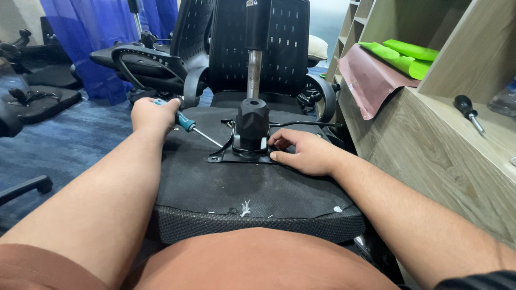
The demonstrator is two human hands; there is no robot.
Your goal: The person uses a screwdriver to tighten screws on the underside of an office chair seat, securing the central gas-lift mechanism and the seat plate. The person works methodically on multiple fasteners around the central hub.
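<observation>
An upturned black chair seat [242, 185] lies in front of me, underside up. A black metal mechanism plate [236, 156] with a black cone-shaped hub [252, 121] and a silver post [254, 72] is mounted on it. My left hand [153, 114] grips a blue-handled screwdriver [185, 122], its tip angled down towards the plate's left edge. My right hand [303, 152] rests flat on the plate's right side, fingers touching its edge and the base of the hub.
Black mesh chair backs [258, 43] and armrests [145, 62] stand behind the seat. A wooden shelf unit [441, 156] runs along the right, holding a black-handled screwdriver [468, 111], green sheets [403, 53] and a pink sheet [368, 80]. More chair parts [32, 96] lie on the blue carpet at left.
</observation>
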